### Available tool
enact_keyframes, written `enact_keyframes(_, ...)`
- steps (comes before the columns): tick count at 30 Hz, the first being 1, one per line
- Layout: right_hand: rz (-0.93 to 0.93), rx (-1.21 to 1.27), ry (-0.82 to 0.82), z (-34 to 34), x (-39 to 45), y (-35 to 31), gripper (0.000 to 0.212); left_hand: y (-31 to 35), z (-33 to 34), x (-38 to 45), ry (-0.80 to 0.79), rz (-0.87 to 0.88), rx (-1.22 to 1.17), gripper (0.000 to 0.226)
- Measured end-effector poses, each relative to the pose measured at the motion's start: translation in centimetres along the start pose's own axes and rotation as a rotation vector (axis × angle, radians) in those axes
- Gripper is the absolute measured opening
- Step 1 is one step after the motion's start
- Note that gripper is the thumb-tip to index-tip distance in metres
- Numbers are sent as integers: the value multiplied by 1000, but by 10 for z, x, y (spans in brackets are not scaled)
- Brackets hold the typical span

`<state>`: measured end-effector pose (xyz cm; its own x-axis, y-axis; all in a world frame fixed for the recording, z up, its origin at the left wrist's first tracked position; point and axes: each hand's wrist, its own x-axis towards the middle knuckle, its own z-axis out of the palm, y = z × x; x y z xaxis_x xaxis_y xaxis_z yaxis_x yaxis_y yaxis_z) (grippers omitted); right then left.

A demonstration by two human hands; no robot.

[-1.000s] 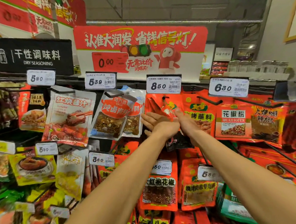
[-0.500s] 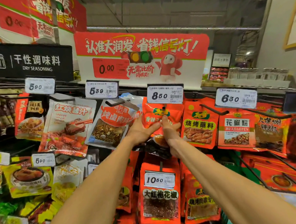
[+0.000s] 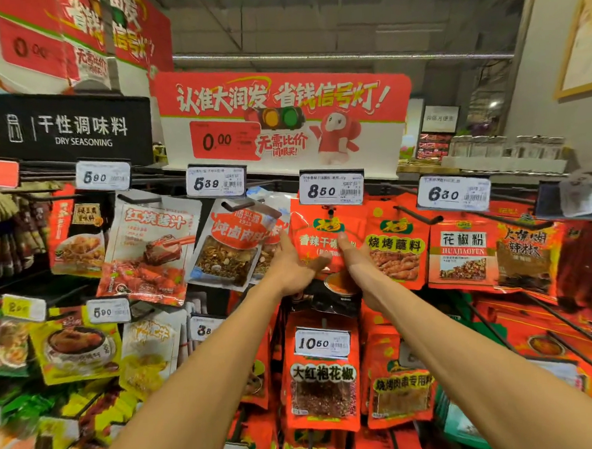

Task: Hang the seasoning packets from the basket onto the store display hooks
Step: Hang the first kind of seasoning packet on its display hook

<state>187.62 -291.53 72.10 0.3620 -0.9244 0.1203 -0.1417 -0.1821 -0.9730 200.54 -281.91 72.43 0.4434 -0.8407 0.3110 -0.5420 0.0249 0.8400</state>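
Dry-seasoning display wall [image 3: 464, 318], rows of packets on pegs under price tags. At 12 o'clock of centre, the red promotional sign [image 3: 283, 98]; at 10 o'clock, the black "DRY SEASONING" board [image 3: 68, 128]. Just above centre, the red seasoning packet [image 3: 317, 240] hangs from its hook [image 3: 330, 211] beneath the 8.50 price tag [image 3: 331, 188]. Left hand [image 3: 292, 271], fingers straight, lies flat against the packet's left edge; right hand [image 3: 356, 259], likewise uncurled, touches its right side. The basket is out of view. To finish the step well, likely square the packet with both palms, check the hole is fully seated on the hook, and avoid dislodging the neighbouring grey packet [image 3: 234, 251] at 9 o'clock.
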Motion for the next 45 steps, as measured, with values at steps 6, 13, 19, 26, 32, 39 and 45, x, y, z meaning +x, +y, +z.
enact_keyframes(6, 72, 87, -104, -18, -20, -12, 58, 12, 3, -23, 72, -209, 331, 109)
enact_keyframes(13, -86, 152, 95, -73, -72, -23, 28, 30, -13, -71, 327, -7, 272, 56)
enact_keyframes(19, -51, 341, -114, -146, -157, -5, 26, 52, -2, -148, 339, 76, 112, 20)
enact_keyframes(26, 145, 332, -143, -211, -217, 127, 26, 21, 97, -241, 120, -311, -443, 27)
enact_keyframes(32, 544, 259, -153, -243, -269, 278, 29, -65, 209, -333, 51, -815, -455, 23)
enact_keyframes(39, 856, 34, -106, -257, -333, 435, 25, -164, 305, -412, -71, -1193, -329, 13)
enact_keyframes(45, 1107, -114, -30, -231, -400, 605, 18, -270, 379, -479, -168, -1377, -261, 20)
